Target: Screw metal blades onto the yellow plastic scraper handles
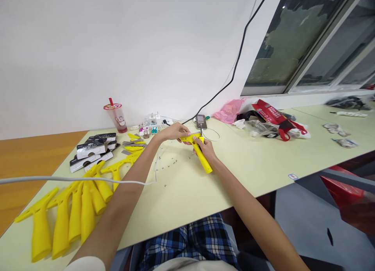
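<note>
A yellow T-shaped plastic handle [204,160], like the grip of a window scraper, is held over the table by both hands. My left hand [176,131] has its fingers closed on the left end of the crosspiece. Near the joint of the handle, my right hand [206,149] wraps round it, and the grip slants down toward me. A thin dark upright piece shows just above the right fingers; I cannot make out what it is. Several matching yellow handles [87,208] lie to the left, partly behind my left forearm. Tiny metal screws [165,185] are scattered on the tabletop.
Yellow strips and grey blades [133,149] lie beside opened black-and-white boxes [92,148]. A pink drink cup [118,118] stands by the wall. A small grey device [201,121] sits behind my hands. Plastic bags [269,120] are at right. A white cable crosses before my left forearm.
</note>
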The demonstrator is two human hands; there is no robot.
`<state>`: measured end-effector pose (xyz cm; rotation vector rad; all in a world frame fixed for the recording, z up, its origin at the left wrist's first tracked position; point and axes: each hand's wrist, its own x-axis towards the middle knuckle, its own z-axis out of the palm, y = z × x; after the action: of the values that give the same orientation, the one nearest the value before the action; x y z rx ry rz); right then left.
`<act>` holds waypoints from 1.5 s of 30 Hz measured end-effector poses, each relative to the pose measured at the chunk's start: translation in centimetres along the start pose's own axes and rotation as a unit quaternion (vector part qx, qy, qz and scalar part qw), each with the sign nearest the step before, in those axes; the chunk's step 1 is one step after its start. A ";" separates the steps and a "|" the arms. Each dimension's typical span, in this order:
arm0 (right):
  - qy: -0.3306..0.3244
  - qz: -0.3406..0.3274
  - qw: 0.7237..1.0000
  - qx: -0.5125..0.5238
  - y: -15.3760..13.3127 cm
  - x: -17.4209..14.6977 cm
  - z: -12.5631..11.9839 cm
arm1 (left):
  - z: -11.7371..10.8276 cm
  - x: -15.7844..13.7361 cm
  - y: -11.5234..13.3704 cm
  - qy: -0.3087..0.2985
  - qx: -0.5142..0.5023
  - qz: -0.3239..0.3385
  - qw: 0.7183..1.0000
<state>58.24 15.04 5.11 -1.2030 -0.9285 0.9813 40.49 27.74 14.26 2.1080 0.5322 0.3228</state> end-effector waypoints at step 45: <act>-0.013 -0.090 0.996 0.000 -1.0 -1.1 0.2 | -0.4 -1.1 2.9 0.049 0.037 0.047 0.997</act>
<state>57.83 13.96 6.02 -1.0883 -1.0398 0.8545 40.05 26.09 16.89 2.2016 0.5092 0.4686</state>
